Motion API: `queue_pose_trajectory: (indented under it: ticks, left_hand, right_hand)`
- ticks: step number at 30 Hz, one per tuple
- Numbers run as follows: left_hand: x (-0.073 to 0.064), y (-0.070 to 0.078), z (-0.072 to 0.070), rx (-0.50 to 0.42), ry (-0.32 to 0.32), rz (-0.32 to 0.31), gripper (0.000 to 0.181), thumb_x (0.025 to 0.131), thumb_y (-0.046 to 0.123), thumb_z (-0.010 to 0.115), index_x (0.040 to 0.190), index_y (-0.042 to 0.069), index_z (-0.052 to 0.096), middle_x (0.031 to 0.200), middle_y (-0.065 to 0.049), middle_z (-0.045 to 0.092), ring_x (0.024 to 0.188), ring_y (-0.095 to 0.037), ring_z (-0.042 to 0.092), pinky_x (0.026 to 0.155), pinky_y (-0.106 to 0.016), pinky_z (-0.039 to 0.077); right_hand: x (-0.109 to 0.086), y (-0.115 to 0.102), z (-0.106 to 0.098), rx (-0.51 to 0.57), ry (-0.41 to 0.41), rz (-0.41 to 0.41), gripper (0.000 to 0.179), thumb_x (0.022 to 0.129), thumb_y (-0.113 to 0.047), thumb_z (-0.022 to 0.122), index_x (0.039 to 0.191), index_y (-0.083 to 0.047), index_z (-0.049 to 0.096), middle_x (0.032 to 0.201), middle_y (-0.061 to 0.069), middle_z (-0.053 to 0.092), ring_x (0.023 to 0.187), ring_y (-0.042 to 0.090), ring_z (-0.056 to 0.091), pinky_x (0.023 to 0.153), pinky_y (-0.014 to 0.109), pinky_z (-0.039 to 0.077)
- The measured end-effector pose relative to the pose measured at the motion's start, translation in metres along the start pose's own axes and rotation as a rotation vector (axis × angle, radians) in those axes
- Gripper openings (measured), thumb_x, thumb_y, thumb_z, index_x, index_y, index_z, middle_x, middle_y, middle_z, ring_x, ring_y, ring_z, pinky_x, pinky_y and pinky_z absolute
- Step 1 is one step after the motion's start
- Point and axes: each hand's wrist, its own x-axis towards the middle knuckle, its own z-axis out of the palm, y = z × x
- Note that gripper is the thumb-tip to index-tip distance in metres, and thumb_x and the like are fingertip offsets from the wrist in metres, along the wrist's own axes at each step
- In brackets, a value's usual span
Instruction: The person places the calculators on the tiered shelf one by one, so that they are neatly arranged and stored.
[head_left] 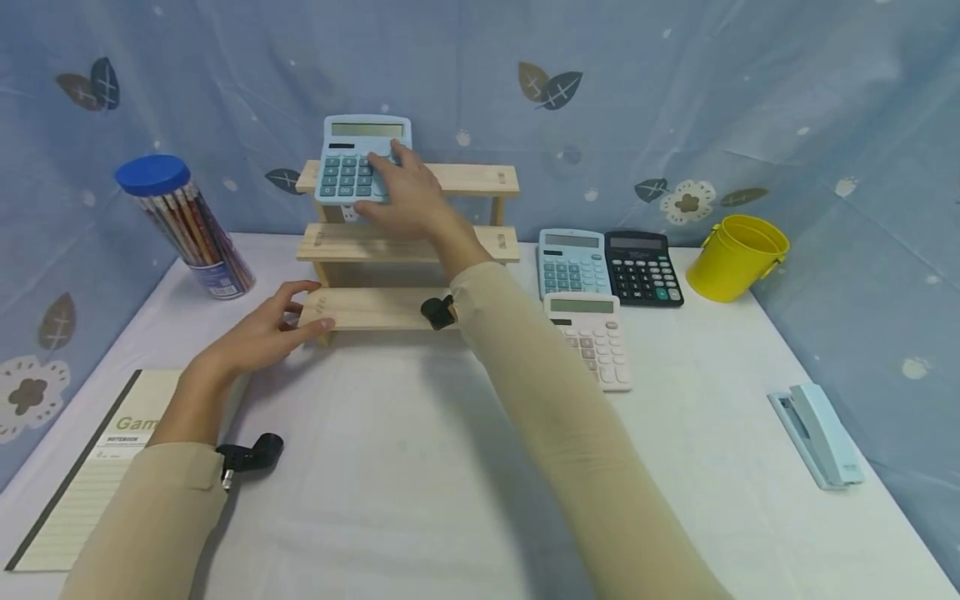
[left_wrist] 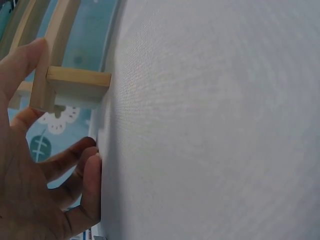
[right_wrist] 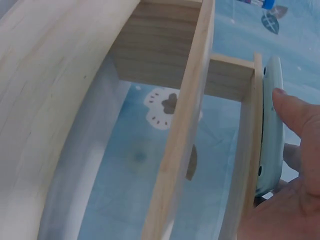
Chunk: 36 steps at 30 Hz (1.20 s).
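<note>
A three-tier wooden shelf (head_left: 375,310) stands toward the back of the table. My left hand (head_left: 264,330) grips the left end of its lowest tier, thumb at the front and index finger behind; this hold also shows in the left wrist view, with the wooden board (left_wrist: 45,90) between them. On the top tier rests a light blue calculator (head_left: 347,177), tilted up to face me. My right hand (head_left: 408,196) touches it, fingertips on the keys and face, thumb (right_wrist: 292,107) along its lower edge. The right hand covers the calculator's lower right corner.
Right of the shelf lie another blue calculator (head_left: 573,262), a black calculator (head_left: 643,271) and a pink one (head_left: 590,342). Farther right are a yellow bucket (head_left: 723,271) and a light blue stapler (head_left: 821,437). At left stand a pencil tub (head_left: 191,229) and a flat notebook (head_left: 82,492).
</note>
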Motion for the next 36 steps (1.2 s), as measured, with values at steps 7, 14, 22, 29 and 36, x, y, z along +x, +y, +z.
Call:
queue_pose_trajectory:
  ticks: [7,14,22,29,36]
  left_hand:
    - [-0.0003,0.0029,0.0006,-0.001,0.003,0.010,0.089,0.100,0.061,0.056,0.165,0.022,0.010,0.156,-0.034,0.033,0.136,-0.057,0.043,0.103,-0.069,0.040]
    - [0.0007,0.0069,0.0023,-0.018,0.007,0.014,0.088,0.099,0.061,0.057,0.165,0.023,0.011,0.156,-0.033,0.033,0.137,-0.055,0.043,0.103,-0.067,0.041]
    - [0.0022,0.0069,0.0023,-0.002,0.003,0.013,0.089,0.099,0.062,0.056,0.165,0.023,0.011,0.156,-0.032,0.034,0.136,-0.054,0.044,0.101,-0.066,0.043]
    - [0.0000,0.0075,0.0000,0.008,-0.003,-0.023,0.093,0.098,0.065,0.055,0.166,0.023,0.007,0.156,-0.034,0.031,0.136,-0.056,0.043,0.100,-0.066,0.043]
    - [-0.0019,0.0063,0.0008,0.012,-0.005,-0.024,0.093,0.099,0.064,0.055,0.166,0.021,0.007,0.157,-0.035,0.030,0.137,-0.057,0.041,0.104,-0.068,0.040]
  right_hand:
    - [-0.0006,0.0005,0.0031,0.022,0.014,0.019,0.076,0.104,-0.057,0.049,0.166,-0.031,0.015,0.173,-0.002,-0.005,0.159,0.023,0.008,0.127,0.042,0.009]
    - [-0.0014,0.0044,0.0003,0.014,0.006,0.015,0.074,0.106,-0.054,0.047,0.167,-0.030,0.012,0.173,0.000,-0.006,0.157,0.029,0.018,0.126,0.043,0.011]
    - [-0.0030,0.0090,0.0016,0.024,0.011,0.003,0.074,0.106,-0.054,0.046,0.167,-0.030,0.011,0.173,0.000,-0.007,0.157,0.029,0.017,0.126,0.042,0.010]
    - [-0.0034,0.0061,0.0019,0.027,0.015,0.001,0.074,0.105,-0.056,0.046,0.166,-0.032,0.012,0.173,-0.002,-0.007,0.157,0.028,0.017,0.127,0.041,0.009]
    - [-0.0039,0.0045,0.0036,0.016,0.001,0.010,0.079,0.104,-0.056,0.050,0.167,-0.032,0.010,0.173,-0.001,-0.008,0.157,0.029,0.018,0.127,0.042,0.010]
